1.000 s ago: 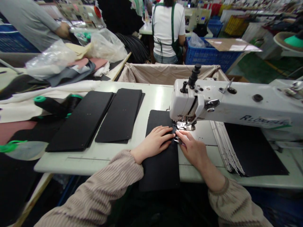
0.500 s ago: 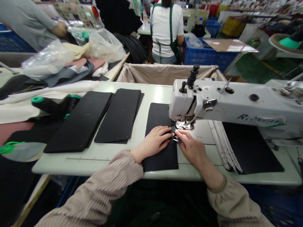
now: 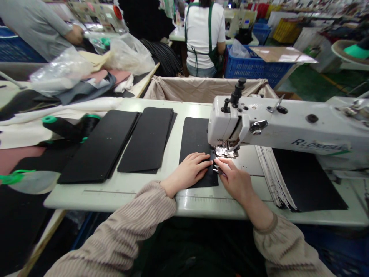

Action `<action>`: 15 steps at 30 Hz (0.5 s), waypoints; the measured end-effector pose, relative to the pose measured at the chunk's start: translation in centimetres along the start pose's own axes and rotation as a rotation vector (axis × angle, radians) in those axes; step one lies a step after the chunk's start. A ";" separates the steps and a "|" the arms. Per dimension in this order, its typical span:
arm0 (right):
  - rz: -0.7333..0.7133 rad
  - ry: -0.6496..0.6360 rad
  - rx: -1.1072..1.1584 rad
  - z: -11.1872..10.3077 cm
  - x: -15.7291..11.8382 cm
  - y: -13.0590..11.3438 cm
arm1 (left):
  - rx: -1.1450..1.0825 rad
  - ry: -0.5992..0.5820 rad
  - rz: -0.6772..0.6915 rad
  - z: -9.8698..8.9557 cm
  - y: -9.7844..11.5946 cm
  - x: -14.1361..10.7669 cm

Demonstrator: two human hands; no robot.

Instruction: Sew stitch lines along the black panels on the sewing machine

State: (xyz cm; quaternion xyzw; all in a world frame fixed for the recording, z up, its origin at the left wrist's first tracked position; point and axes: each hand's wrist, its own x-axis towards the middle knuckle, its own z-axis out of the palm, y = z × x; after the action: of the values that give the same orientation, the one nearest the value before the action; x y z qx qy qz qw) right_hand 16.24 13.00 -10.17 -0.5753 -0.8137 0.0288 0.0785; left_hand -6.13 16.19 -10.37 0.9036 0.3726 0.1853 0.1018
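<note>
Head view, left to right. Well left of your hands, a co-worker in a grey shirt (image 3: 34, 27) stands behind clear plastic bags (image 3: 62, 67). Nearer, at the left end of the white sewing table (image 3: 109, 198), lie black spools with green ends (image 3: 62, 128). Two stacks of black panels sit left of your grip: the outer stack (image 3: 99, 146) and the inner stack (image 3: 147, 138), side by side and almost touching.

Your left hand (image 3: 187, 172) lies open and flat, fingers together, pressing on the black panel (image 3: 196, 136). That panel runs straight ahead from your hands and passes under the presser foot (image 3: 226, 152) of the white sewing machine (image 3: 288, 129), just beyond your fingertips.

Your right hand (image 3: 235, 187) sits just beside the left, its fingers narrowly pinched on a small metal tool (image 3: 216, 170), right at the panel's edge; its exact kind is too small to tell.

Right of your grip, under the machine arm, a fanned stack of white-edged strips (image 3: 273, 177) lies against a black sheet (image 3: 305, 181). Straight ahead, past the table, a co-worker in a white shirt and green apron (image 3: 204, 38) sits beside a blue crate (image 3: 253, 63).
</note>
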 end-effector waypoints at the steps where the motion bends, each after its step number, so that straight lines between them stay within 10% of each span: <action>1: 0.000 0.000 0.003 0.0 0.0 0.0 | 0.001 -0.001 -0.001 0.0 0.0 0.0; 15: 0.000 0.020 0.010 0.2 0.0 0.0 | -0.032 0.043 -0.018 0.3 -0.1 0.0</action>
State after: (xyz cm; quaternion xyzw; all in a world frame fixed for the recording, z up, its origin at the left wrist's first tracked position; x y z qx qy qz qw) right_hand 16.25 12.99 -10.37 -0.5752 -0.8126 0.0271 0.0897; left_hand -6.06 16.24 -10.71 0.8943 0.3798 0.2097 0.1097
